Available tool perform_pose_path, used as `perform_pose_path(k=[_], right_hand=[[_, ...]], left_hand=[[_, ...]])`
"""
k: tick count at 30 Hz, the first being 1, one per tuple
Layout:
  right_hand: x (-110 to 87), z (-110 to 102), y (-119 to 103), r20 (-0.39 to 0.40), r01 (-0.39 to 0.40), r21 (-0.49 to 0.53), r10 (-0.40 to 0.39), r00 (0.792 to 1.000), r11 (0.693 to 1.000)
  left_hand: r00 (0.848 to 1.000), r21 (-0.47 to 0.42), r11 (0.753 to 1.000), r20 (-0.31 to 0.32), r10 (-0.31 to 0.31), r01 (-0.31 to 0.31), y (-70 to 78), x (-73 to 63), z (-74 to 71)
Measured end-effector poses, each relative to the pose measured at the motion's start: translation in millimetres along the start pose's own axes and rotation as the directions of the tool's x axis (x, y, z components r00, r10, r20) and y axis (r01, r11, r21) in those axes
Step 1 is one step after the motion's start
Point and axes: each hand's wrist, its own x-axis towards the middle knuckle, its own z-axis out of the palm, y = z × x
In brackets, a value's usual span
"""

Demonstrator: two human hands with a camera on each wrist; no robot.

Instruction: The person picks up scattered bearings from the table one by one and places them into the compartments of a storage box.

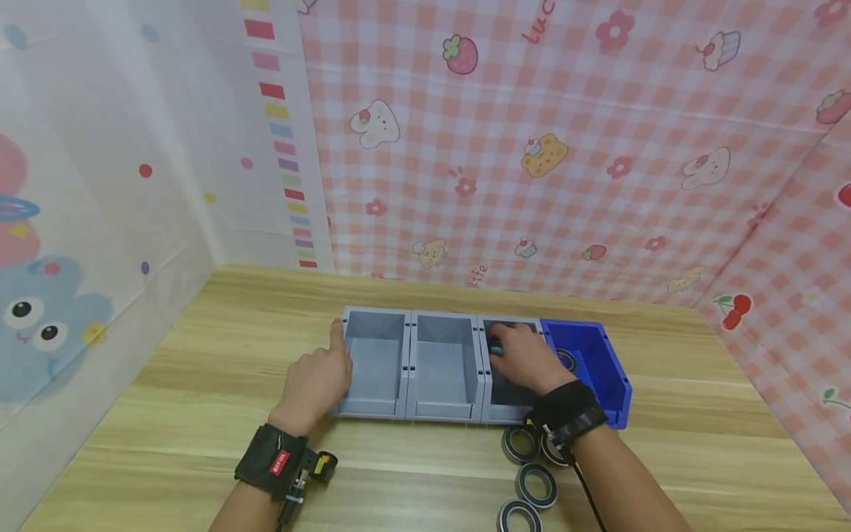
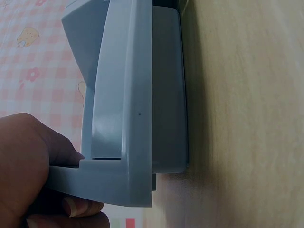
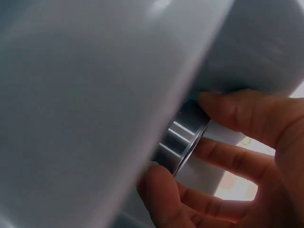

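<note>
My left hand [image 1: 312, 380] grips the left side wall of the leftmost grey bin [image 1: 375, 407]. In the left wrist view the thumb lies on one side of that grey wall [image 2: 90, 183], with curled fingers on the other. Inside the third bin [image 1: 508, 415], which looks darker within, my right hand [image 1: 528, 358] pinches a ball bearing. The right wrist view shows the bearing's [image 3: 183, 135] shiny steel rim between thumb and fingers, partly hidden behind a bin wall. A blue bin [image 1: 608, 369] stands beside it, with a bearing [image 1: 566, 360] inside, partly covered by the right hand.
Several loose bearings [image 1: 536, 485] lie on the wooden table [image 1: 399, 480] in front of the bins, one partly under the right wrist. A second grey bin [image 1: 444, 408] joins the row. Patterned cloth walls [image 1: 425, 162] rise behind and at both sides.
</note>
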Motion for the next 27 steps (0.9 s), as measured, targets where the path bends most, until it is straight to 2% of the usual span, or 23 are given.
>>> perform_pose_path(k=[16, 23, 27], right_hand=[[6.5, 2.3, 1.4, 0.1, -0.017, 0.0, 0.017, 0.995, 1.0], [12.6, -1.3, 2.8, 0.127, 0.014, 0.046, -0.02, 0.992, 0.999], [17.0, -4.9, 4.7, 0.135, 0.003, 0.077, -0.013, 0.991, 0.997]], left_hand=[[1.0, -0.005, 1.0, 0.022, -0.008, 0.009, 1.2, -0.5, 1.0], [1.0, 0.003, 1.0, 0.023, 0.001, -0.001, 0.6, -0.7, -0.6], [1.0, 0.0, 1.0, 0.019, 0.002, -0.002, 0.3, 0.5, -0.7]])
